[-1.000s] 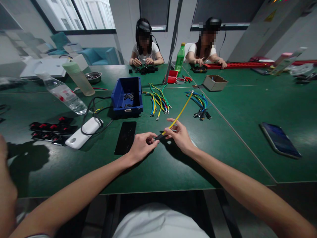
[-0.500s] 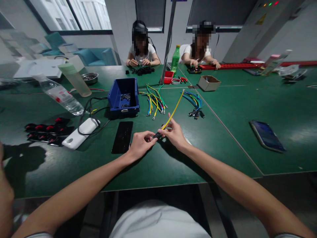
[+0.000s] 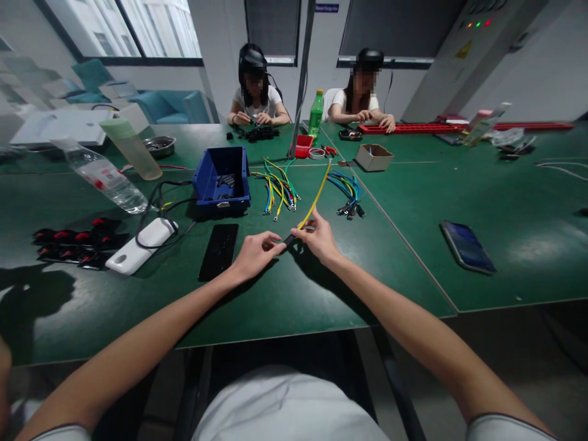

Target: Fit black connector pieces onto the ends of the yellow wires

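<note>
Between my two hands, over the green table (image 3: 294, 306), is a yellow wire (image 3: 316, 199) with a black piece (image 3: 290, 239) at its lower end. My left hand (image 3: 258, 252) pinches the black piece from the left. The fingers of my right hand (image 3: 318, 236) are closed on the wire where it meets the black piece, and its free end points up and away. Beyond the hands lie a bunch of yellow, green and blue wires (image 3: 278, 188) and, to its right, a bunch of blue and green wires with black ends (image 3: 350, 193).
A blue bin (image 3: 223, 205) holds small dark parts. Around it are a black phone (image 3: 218, 252), a white power bank (image 3: 142, 246) with cables, and bottles. A second phone (image 3: 467, 246) lies right. Beyond the cardboard box (image 3: 373, 159), two people sit with their hands on the table.
The whole view has shifted slightly, moving most things leftward. My hands still hold the wire and black piece. The far right person's hands have come closer together.
</note>
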Available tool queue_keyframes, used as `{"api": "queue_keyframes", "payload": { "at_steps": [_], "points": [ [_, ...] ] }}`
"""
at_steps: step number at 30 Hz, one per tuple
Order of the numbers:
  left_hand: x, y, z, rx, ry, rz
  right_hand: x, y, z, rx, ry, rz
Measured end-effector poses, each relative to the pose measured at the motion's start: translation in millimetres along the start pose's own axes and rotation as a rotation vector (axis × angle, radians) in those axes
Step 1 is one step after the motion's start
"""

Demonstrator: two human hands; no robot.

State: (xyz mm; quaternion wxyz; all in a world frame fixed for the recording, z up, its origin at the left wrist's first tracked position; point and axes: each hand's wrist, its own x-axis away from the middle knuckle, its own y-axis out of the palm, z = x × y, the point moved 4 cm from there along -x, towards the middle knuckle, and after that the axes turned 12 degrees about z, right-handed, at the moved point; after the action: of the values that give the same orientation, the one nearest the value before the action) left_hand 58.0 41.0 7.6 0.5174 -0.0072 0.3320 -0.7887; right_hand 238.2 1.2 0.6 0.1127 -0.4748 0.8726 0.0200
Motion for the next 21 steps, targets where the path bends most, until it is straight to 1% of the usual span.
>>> {"api": "queue_keyframes", "payload": {
  "at_steps": [3, 7, 9, 11, 13, 16, 21],
  "points": [
    [-23, -2.8, 1, -0.106, 0.072, 0.089, -13, -14, 0, 0.076, -0.025, 0.068],
    [-64, 0.1, -1, -0.283, 0.191, 0.193, -28, -33, 0, 0.159, -0.043, 0.16],
    [-83, 5.9, -4, -0.393, 0.245, 0.212, -34, -42, -1, 0.191, -0.067, 0.208],
    [-97, 13.9, -9, -0.484, 0.275, 0.194, -40, -49, -3, 0.221, -0.097, 0.242],
    [-106, 22.0, -16, -0.566, 0.291, 0.162, -46, -56, -4, 0.26, -0.109, 0.258],
    [-111, 30.9, -29, -0.656, 0.286, 0.112, -53, -66, -5, 0.337, -0.118, 0.286],
    [-114, 33.5, -43, -0.682, 0.277, 0.092, -64, -84, -4, 0.446, -0.153, 0.362]
  ]
}}
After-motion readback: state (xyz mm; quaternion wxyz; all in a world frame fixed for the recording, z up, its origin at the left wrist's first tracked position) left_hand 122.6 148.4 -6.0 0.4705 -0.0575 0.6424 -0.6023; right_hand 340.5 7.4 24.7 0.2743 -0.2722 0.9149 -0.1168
